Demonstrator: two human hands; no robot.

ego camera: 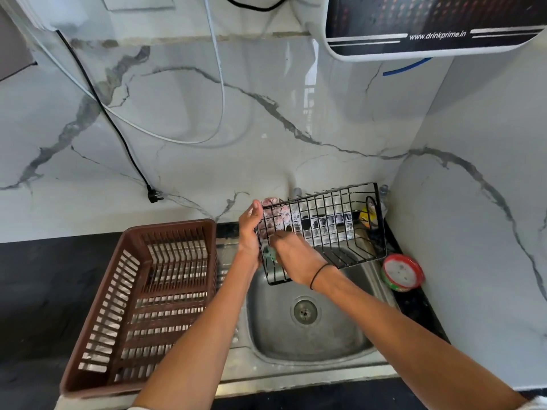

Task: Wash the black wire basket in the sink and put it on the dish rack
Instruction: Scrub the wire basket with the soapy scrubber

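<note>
My left hand (250, 232) grips the basket's (322, 229) left end; my right hand (291, 258) pinches a green scrubber (270, 253) against its wires. The black basket – soap-filmed, tilted – hangs over the sink (307, 329), the brown dish rack (142, 303) alongside.

black wire basket (331, 229): soapy, tilted, held above sink (310, 344) | dish rack (142, 306): brown, left of sink

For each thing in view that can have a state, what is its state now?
black wire basket: soapy, held tilted over sink
steel sink: no standing water
brown plastic dish rack: nothing in it
left hand: grips basket end
right hand: holds green scrubber
black plug: unplugged
</note>
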